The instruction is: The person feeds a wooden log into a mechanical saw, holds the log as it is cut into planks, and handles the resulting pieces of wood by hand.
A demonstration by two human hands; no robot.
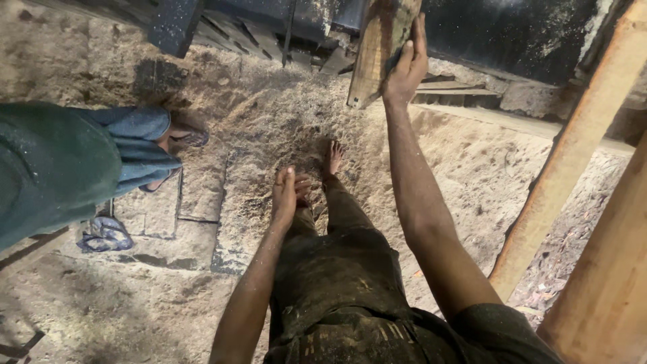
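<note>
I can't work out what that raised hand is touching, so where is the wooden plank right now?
In the head view, the wooden plank is at top centre, above the sawdust-covered floor. The right hand holds its right edge, beside the dark machine.

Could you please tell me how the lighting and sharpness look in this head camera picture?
Head view: dim, warm light; the sawdust-covered floor is brightest mid-frame, the top right nearly black. The right hand on the rough wooden plank and the empty left hand are sharp; the edges look stretched.
</note>
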